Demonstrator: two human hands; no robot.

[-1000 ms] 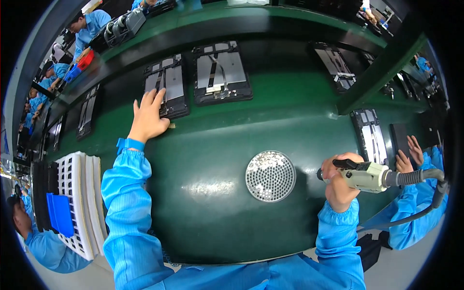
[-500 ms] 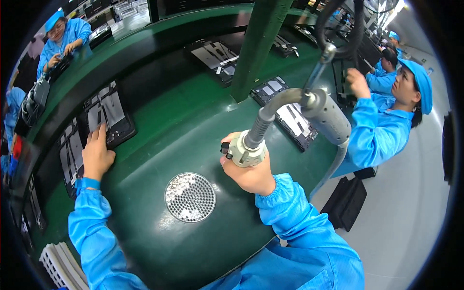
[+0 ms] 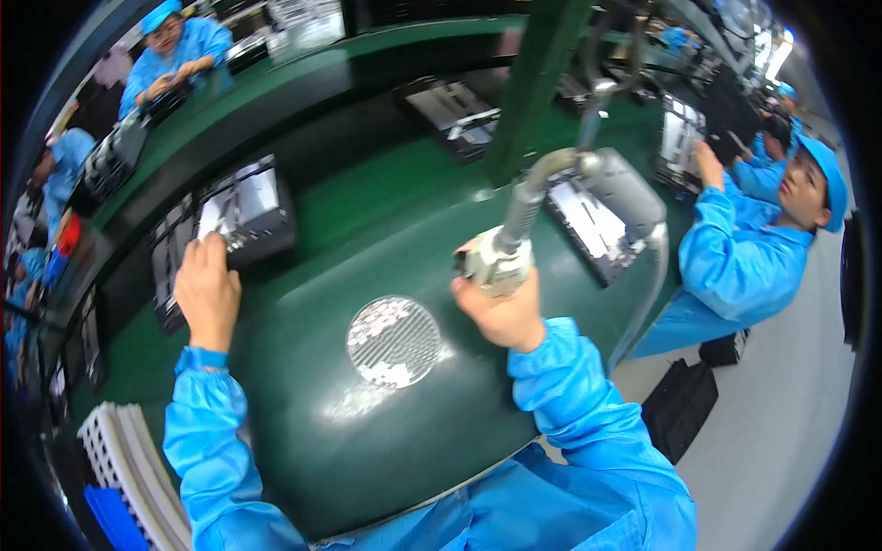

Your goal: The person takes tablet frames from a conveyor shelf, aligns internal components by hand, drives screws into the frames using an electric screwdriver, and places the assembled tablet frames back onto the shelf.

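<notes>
My left hand (image 3: pixel 208 292) is at the near corner of a flat black electronic device (image 3: pixel 255 213) with its insides exposed. Its fingers curl over the edge, the thumb close to the lower side; blur hides the exact contact. Beside it lies a similar device (image 3: pixel 170 253). My right hand (image 3: pixel 505 317) is wrapped around a cream-coloured hand tool (image 3: pixel 501 262) with a dark button part. A ribbed grey hose (image 3: pixel 524 213) runs from its top to a grey cylindrical body (image 3: pixel 627 197). The tool's lower end is hidden by my hand.
A round perforated metal plate (image 3: pixel 393 342) sits in the green bench (image 3: pixel 312 441). More opened devices lie right (image 3: pixel 593 230) and beyond (image 3: pixel 452 115), near a green post (image 3: pixel 542 87). A co-worker (image 3: pixel 749 239) sits at right; a white rack (image 3: pixel 129 459) stands lower left.
The whole view has shifted, so most things appear farther right and slightly higher. The device at my left hand shows more of its near side. My right hand keeps its hold on the tool.
</notes>
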